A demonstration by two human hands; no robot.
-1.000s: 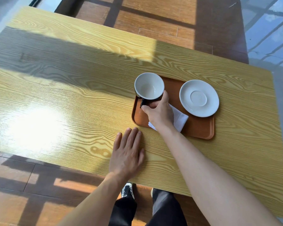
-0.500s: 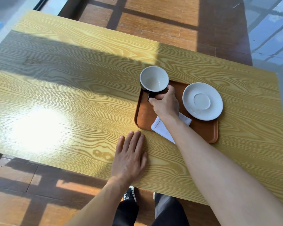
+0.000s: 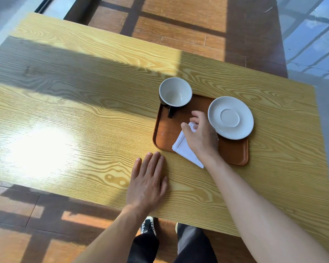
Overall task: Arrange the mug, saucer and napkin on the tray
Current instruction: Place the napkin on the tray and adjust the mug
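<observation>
On the yellow wood-grain surface (image 3: 84, 111), our left hand (image 3: 147, 184) lies flat, fingers spread, holding nothing. Our right hand (image 3: 200, 136) hovers half-open, empty, over the folded white napkin (image 3: 182, 147) on the brown rectangular tray (image 3: 234, 152), between the dark white-lined mug (image 3: 175, 93) and round white saucer (image 3: 230, 117).
</observation>
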